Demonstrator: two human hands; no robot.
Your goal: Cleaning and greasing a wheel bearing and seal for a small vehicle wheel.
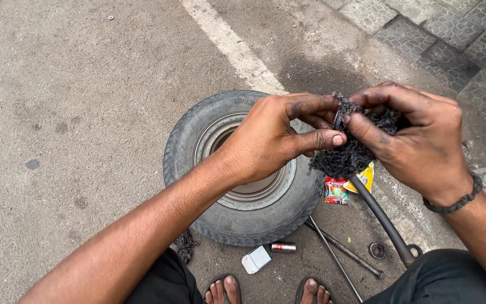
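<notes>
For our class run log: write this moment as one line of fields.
left hand: pinching black frayed cloth wad | right hand: gripping same wad | below: small grey-rimmed black rubber tyre flat on asphalt | nearby: thin metal rods

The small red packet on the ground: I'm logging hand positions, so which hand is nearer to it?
Right. The right hand hangs just above and right of the red packet; the left hand is farther, up to its left over the tyre.

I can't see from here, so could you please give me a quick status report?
Left hand and right hand both pinching a black frayed wad. Small tyre flat on asphalt below. Nothing in the way.
</notes>
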